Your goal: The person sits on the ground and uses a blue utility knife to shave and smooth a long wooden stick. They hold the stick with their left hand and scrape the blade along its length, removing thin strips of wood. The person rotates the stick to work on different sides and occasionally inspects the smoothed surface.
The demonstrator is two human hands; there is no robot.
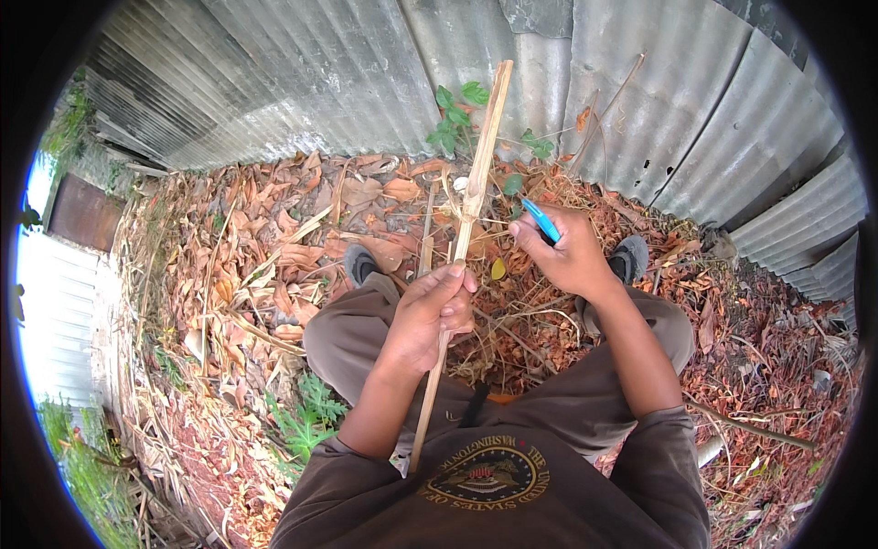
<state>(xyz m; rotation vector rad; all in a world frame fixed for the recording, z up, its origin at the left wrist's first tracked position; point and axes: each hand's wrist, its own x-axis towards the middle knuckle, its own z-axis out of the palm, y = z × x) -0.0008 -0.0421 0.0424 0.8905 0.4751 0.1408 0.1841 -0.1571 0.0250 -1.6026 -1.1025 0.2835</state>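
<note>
A long, pale split bamboo strip [488, 137] slants from my lap up toward the metal wall. My left hand [430, 316] is closed round it below a rough, frayed node. Shavings curl off the strip at that node. To the right of it, my right hand [572, 252] grips what looks like a blue utility knife [541, 222], its handle pointing up and left. A thin pale line runs between the strip and my right fingers; whether it is a blade or a sliver I cannot make out. Both hands are above the ground between my bent knees.
A corrugated metal wall [302, 82] curves across the far side. Dry brown leaves [283, 210] and twigs cover the ground. Green plants grow by the wall [453, 119] and beside my left leg [306, 416]. My grey shoes [361, 263] are spread apart.
</note>
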